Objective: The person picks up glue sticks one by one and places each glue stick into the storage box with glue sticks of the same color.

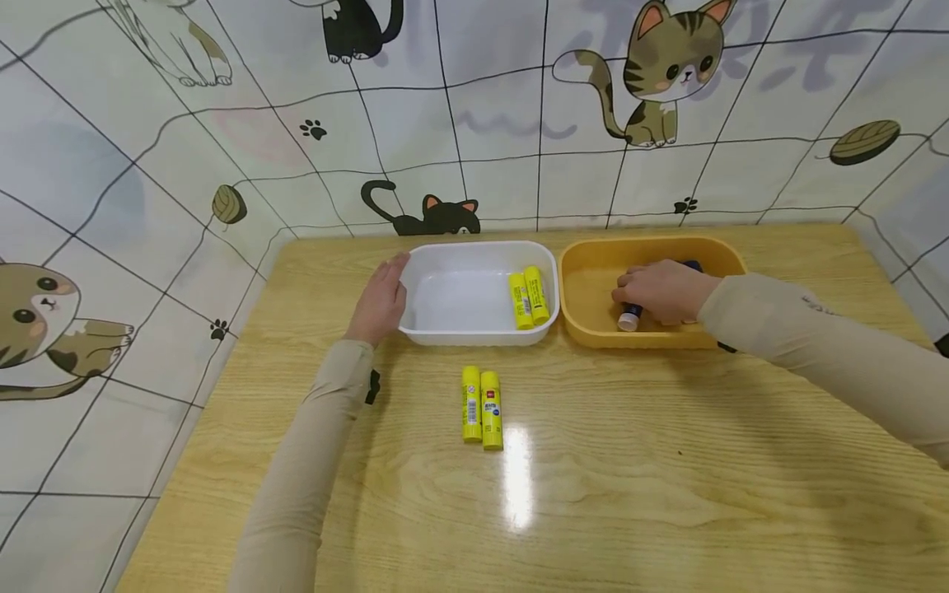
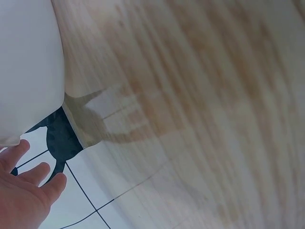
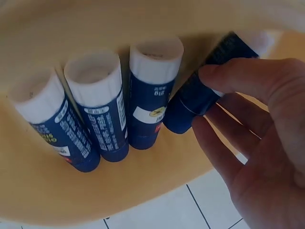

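Note:
In the yellow-orange tray (image 1: 593, 336), my right hand (image 1: 667, 291) pinches a dark blue glue stick (image 1: 630, 316) between thumb and fingers. The right wrist view shows my right hand (image 3: 257, 105) on that blue stick (image 3: 186, 107), beside several other blue sticks (image 3: 152, 90) with white ends. My left hand (image 1: 381, 301) rests at the left rim of the white tray (image 1: 474, 338), its fingers fairly straight; in the left wrist view the hand (image 2: 28, 191) touches the tray's edge (image 2: 28, 71). Two yellow glue sticks (image 1: 521, 301) lie at the white tray's right side.
Two more yellow glue sticks (image 1: 482, 408) lie side by side on the wooden table (image 1: 630, 494), in front of the white tray. The two trays stand next to each other near the back edge, before a wall covering (image 1: 489, 123) with cat drawings.

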`<state>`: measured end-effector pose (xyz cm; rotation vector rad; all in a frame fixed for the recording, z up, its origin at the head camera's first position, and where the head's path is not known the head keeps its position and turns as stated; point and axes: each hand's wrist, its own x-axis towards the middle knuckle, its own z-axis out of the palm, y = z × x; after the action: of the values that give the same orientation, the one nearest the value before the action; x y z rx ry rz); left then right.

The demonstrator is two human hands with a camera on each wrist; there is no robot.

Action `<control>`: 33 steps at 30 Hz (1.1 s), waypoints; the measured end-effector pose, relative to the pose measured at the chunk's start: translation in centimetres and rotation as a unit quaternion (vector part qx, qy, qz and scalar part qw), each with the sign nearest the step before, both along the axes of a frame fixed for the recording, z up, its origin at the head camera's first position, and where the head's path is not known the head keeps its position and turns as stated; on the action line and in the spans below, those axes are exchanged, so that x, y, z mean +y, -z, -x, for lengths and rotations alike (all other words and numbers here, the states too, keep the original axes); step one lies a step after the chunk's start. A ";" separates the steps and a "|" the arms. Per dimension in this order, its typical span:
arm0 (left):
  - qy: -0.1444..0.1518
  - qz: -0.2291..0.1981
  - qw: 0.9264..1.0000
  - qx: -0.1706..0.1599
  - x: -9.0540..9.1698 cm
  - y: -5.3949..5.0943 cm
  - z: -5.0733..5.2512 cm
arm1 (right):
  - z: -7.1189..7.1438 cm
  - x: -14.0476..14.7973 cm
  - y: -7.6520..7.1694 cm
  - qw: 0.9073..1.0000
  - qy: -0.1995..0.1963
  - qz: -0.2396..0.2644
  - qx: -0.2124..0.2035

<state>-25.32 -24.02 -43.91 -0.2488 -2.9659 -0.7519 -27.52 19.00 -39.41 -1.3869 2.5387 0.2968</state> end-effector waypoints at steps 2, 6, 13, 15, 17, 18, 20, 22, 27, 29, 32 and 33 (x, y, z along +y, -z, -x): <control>0.001 -0.001 1.000 0.001 0.0 0.0 0.1 | 0.0 0.0 0.1 1.000 0.002 0.001 -0.001; -0.005 0.001 1.000 -0.008 -0.1 0.0 0.2 | 0.0 0.0 0.0 1.000 0.004 0.003 -0.004; -0.013 0.001 1.000 -0.018 0.0 0.0 0.1 | 0.1 0.3 -0.2 1.000 0.012 0.022 -0.003; -0.013 0.002 1.000 -0.017 0.0 0.0 0.1 | -0.1 0.4 -0.4 0.999 0.009 0.032 0.011; -0.013 0.002 1.000 -0.015 0.0 -0.1 0.0 | -0.3 0.5 -0.7 0.999 0.004 0.048 0.025; -0.012 0.003 1.000 -0.014 0.0 -0.1 0.0 | -0.4 0.6 -0.9 0.998 0.003 0.055 0.030; -0.011 0.004 1.000 -0.012 0.1 -0.1 0.0 | -0.7 0.7 -1.4 0.997 0.001 0.068 0.037; -0.011 0.004 1.000 -0.011 0.1 -0.1 -0.1 | -0.9 0.7 -1.8 0.996 0.001 0.075 0.041; -0.009 0.003 1.000 -0.009 0.1 0.0 0.0 | -1.4 0.4 -2.9 0.996 0.014 0.080 0.044; -0.008 0.002 1.000 -0.008 0.1 0.0 0.1 | -1.7 0.2 -3.4 0.995 0.021 0.083 0.042; -0.008 -0.001 1.000 -0.007 0.1 0.0 0.1 | -2.3 -0.1 -4.0 0.995 0.016 0.092 0.044; -0.008 -0.001 1.000 -0.007 0.1 0.0 0.1 | -2.6 -0.2 -4.2 0.994 0.012 0.098 0.044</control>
<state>-25.38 -23.93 -43.90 -0.2206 -2.9757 -0.7583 -24.94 18.80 -35.20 -1.4389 2.7175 0.1092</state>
